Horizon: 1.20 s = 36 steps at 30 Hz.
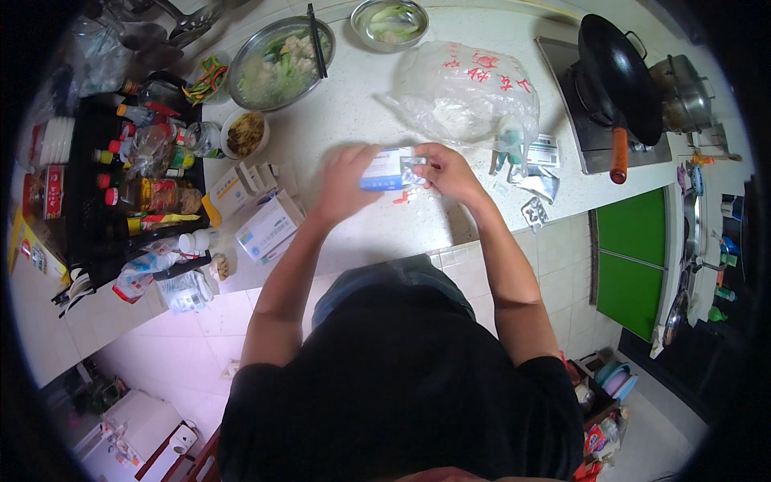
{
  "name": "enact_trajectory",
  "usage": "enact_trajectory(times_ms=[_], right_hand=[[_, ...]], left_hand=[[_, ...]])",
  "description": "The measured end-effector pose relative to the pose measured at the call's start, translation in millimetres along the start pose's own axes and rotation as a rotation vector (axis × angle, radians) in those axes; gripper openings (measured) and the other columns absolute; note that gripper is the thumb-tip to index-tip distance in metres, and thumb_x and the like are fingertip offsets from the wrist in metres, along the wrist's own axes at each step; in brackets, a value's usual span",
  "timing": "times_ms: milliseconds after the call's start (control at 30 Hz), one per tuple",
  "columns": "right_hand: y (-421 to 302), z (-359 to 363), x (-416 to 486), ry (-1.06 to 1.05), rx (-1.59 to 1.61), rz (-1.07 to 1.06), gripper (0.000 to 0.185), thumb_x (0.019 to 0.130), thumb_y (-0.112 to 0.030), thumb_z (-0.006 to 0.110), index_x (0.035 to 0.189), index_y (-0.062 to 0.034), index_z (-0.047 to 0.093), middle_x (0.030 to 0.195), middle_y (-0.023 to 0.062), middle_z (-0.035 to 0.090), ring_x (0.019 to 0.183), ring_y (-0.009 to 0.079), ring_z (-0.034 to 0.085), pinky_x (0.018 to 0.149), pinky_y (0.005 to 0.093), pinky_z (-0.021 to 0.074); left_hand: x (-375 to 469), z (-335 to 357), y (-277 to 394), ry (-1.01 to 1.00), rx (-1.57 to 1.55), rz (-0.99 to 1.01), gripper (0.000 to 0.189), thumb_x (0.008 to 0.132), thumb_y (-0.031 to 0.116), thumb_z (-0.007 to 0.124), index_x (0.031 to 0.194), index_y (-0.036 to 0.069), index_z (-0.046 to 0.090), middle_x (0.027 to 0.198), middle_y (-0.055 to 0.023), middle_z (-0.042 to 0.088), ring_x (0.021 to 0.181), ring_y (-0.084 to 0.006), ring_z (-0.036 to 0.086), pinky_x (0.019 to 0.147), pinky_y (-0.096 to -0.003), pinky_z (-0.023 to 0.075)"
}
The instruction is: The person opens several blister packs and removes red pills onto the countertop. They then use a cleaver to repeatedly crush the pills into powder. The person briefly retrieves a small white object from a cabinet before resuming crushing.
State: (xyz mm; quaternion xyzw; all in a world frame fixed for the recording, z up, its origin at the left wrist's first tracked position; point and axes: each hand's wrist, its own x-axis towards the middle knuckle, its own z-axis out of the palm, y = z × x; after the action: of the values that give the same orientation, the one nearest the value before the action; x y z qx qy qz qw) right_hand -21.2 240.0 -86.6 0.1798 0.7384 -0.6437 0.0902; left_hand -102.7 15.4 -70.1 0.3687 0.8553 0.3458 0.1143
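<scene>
Above the white speckled countertop (361, 226), my left hand (346, 181) grips a white and blue medicine box (379, 172). My right hand (453, 172) pinches a silver blister pack (412, 171) at the box's right end. Part of the pack overlaps the box or sits in its opening; I cannot tell which. Several small red and white pills (402, 197) lie on the counter just below the box. To the left, several medicine cartons (271, 223) stand and lean together. Off to the right rest another blister pack (533, 212) and a silver foil packet (539, 182).
A clear plastic bag (464, 90) with red writing spreads behind my hands. Steel bowls of food (277, 66), chopsticks (317, 42) and a small bowl (244, 134) stand at the back left. Bottles fill a black rack (84, 181). A wok (620, 78) sits on the stove (647, 153).
</scene>
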Motion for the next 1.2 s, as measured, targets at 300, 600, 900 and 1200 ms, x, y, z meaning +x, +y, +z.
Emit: enact_trajectory(times_ms=[300, 600, 900, 1200], right_hand=[[-26, -2, -43, 0.239, -0.071, -0.221, 0.027, 0.087, -0.01, 0.073, 0.108, -0.0107, 0.057, 0.086, 0.0014, 0.059, 0.066, 0.0071, 0.057, 0.045, 0.022, 0.0438], [-35, -43, -43, 0.747, 0.188, -0.235, 0.041, 0.089, -0.003, 0.064, 0.127, -0.0024, 0.05, 0.101, 0.017, 0.064, 0.067, 0.0188, 0.067, 0.05, 0.0292, 0.0556], [-42, -91, 57, 0.711, -0.393, -0.108, 0.047, 0.088, -0.025, 0.068, 0.125, 0.0023, 0.057, 0.115, 0.0258, 0.064, 0.106, 0.0414, 0.062, 0.092, 0.0428, 0.0486], [-39, 0, -18, 0.216, -0.101, -0.358, 0.02, 0.093, -0.009, 0.063, 0.112, -0.0023, 0.068, 0.095, 0.009, 0.071, 0.079, 0.0171, 0.066, 0.072, 0.0295, 0.0537]], left_hand=[[5, 5, 41, -0.012, -0.211, 0.205, 0.065, 0.063, 0.006, 0.082, 0.125, 0.013, 0.062, 0.128, -0.0113, 0.052, 0.119, -0.0299, 0.051, 0.101, -0.038, 0.042], [126, 17, 16, 0.318, 0.012, -0.026, 0.067, 0.077, 0.028, 0.077, 0.134, 0.008, 0.049, 0.13, -0.0186, 0.054, 0.121, -0.035, 0.052, 0.101, -0.044, 0.041], [132, 12, 9, -0.071, -0.79, -0.29, 0.026, 0.097, 0.024, 0.058, 0.115, 0.005, 0.059, 0.098, -0.004, 0.065, 0.088, -0.0128, 0.06, 0.083, -0.028, 0.0482], [-14, -46, -6, 0.524, -0.354, 0.046, 0.046, 0.084, 0.006, 0.074, 0.125, 0.004, 0.053, 0.116, -0.0109, 0.06, 0.102, -0.0168, 0.06, 0.089, -0.032, 0.0492]])
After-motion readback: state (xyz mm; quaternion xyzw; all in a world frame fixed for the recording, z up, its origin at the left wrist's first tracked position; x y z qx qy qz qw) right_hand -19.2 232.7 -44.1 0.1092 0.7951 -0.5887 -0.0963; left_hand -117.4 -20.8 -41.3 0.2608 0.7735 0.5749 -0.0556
